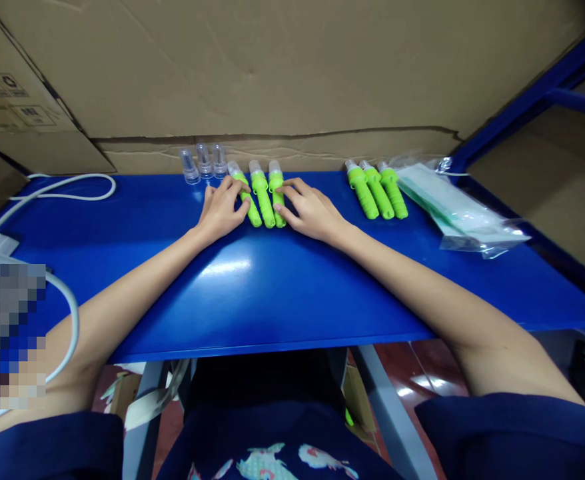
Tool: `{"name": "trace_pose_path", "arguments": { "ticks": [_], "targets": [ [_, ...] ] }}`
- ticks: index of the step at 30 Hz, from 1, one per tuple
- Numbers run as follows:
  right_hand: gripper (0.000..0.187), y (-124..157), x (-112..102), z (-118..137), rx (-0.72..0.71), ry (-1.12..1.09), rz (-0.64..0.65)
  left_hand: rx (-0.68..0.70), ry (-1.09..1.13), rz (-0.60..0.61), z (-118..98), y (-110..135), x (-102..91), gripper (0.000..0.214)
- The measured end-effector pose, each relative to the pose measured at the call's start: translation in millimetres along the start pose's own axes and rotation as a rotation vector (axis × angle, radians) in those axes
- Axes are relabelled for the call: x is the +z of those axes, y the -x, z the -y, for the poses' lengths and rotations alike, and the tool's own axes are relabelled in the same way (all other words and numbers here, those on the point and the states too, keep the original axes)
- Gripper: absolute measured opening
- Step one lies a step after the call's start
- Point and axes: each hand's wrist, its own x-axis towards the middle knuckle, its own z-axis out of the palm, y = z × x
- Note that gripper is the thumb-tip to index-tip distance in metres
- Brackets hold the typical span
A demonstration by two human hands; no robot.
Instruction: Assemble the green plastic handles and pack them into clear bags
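Three bright green torch-like lights with clear tips lie side by side between my hands: a left one (253, 212), a middle one (264, 197) and a right one (276, 179). My left hand (222, 208) rests its fingertips and thumb against the left light, which is slightly tilted. On the other side, my right hand (312, 208) touches the right light with its spread fingers and thumb. Neither hand wraps around a light. Beyond my left hand stand three clear plastic caps (204, 161), upright against the cardboard.
Three more green lights (378, 193) lie at the right, beside a clear plastic bag (465, 210) with pale contents. All rest on a blue table (292, 287). Cardboard (282, 67) walls the back. At the left are a white cable (72, 320) and a partly blurred device.
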Motion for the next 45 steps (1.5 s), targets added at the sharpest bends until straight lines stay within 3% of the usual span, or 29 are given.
{"name": "trace_pose_path", "arguments": {
  "ticks": [12,20,25,29,34,42,45],
  "targets": [
    [0.052,-3,4,-37,0.237,0.042,-0.1,0.002,-0.008,-0.009,2,0,-0.3,0.025],
    [0.058,-5,-4,-40,0.517,0.283,0.083,-0.225,-0.154,-0.168,15,-6,-8.2,0.042],
    [0.062,-6,-7,-35,0.655,0.294,0.167,-0.246,-0.14,-0.239,33,-9,-3.3,0.054],
    [0.06,-6,-7,-35,0.67,0.288,0.193,-0.244,-0.136,-0.22,43,-11,5.6,0.051],
    [0.063,-7,-8,-44,0.685,0.323,0.131,-0.242,-0.126,-0.191,47,-13,9.4,0.048],
    [0.064,-5,-1,-69,0.753,0.391,0.088,-0.156,-0.038,-0.357,70,-16,-5.5,0.071],
    [0.067,-6,2,-74,0.771,0.409,0.091,-0.209,-0.027,-0.326,77,-17,-8.2,0.075]
  ]
}}
